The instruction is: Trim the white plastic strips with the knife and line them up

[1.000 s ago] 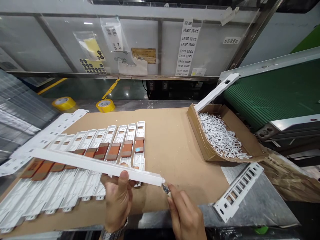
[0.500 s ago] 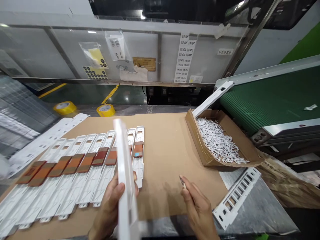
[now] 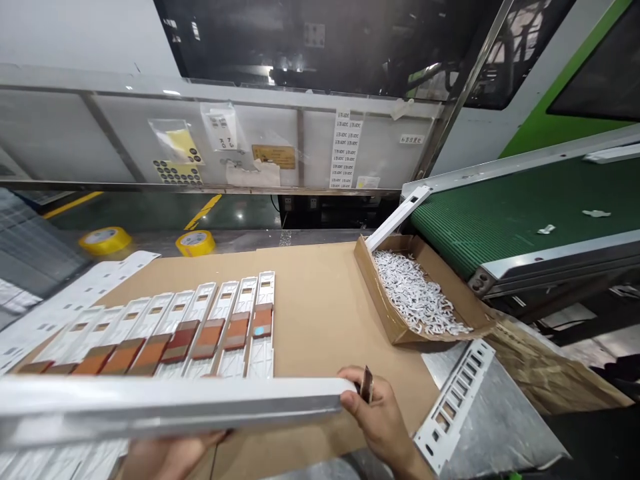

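Note:
A long white plastic strip (image 3: 200,403) lies level across the lower left of the view, blurred at its left end. My left hand (image 3: 173,457) is under it, mostly hidden, supporting it from below. At the strip's right end, my right hand (image 3: 377,417) pinches the tip and also holds a small dark metal blade (image 3: 367,385) between its fingers. Behind the strip, several white plastic strips (image 3: 249,293) with orange-brown blocks (image 3: 237,331) across them lie side by side on the cardboard (image 3: 315,300).
An open carton (image 3: 375,303) of small white pieces (image 3: 420,293) stands at the right, a white strip leaning in it. Nearby are a slotted white panel (image 3: 455,407), a green conveyor (image 3: 520,207) and two yellow tape rolls (image 3: 195,244) (image 3: 105,241).
The held strip has turned from upright to level. My right hand has closed on its right end, and my left hand has moved down and left beneath it. The camera view has shifted.

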`<control>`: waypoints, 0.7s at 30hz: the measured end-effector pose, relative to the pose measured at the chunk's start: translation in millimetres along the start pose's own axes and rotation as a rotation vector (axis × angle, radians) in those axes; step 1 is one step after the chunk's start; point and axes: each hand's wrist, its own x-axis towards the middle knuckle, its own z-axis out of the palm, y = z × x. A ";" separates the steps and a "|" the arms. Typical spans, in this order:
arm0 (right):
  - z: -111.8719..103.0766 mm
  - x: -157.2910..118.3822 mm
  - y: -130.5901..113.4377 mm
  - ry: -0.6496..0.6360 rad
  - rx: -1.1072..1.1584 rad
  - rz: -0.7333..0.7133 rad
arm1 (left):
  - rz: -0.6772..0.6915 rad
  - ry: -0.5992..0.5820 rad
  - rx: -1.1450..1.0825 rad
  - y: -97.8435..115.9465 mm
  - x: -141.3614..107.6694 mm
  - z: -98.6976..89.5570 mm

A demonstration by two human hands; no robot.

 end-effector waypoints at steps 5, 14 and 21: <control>57.3 -16.1 2.3 0.113 0.102 0.013 | 0.157 0.179 -0.017 -47.2 2.2 57.4; 36.6 -36.0 -5.9 -0.192 0.061 0.184 | 0.203 0.203 -0.083 -31.8 25.3 78.2; 40.4 -49.1 -1.7 -0.184 -0.473 -0.066 | 0.175 0.178 -0.079 -32.6 27.9 80.0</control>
